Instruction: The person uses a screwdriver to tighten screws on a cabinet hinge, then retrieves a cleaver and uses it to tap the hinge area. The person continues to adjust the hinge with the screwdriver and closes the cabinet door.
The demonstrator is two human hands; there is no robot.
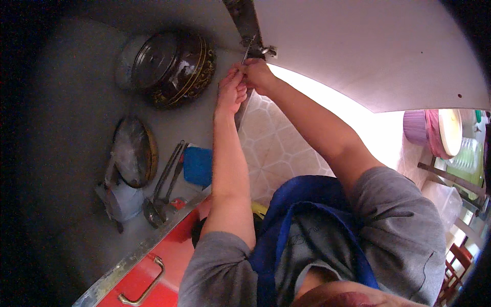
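Observation:
My left hand (231, 94) and my right hand (258, 75) meet at the dark edge of the cabinet frame (242, 21). Both are closed, fingers curled around the lower end of a thin metal rod (247, 50), which points up toward the frame. Its grip end is hidden in my fingers, so its exact kind does not show. Just right of the rod's upper part, a metal hinge (270, 51) is fixed to the inside of the open white door (368, 51).
Inside the cabinet, left of my hands, are a dark patterned pot (197, 71), a plastic-wrapped round pan (134, 148), a ladle (152, 212) and a blue item (197, 166). Below is a red front (174, 266) with a metal handle (159, 268). Stacked tubs (429, 130) stand far right.

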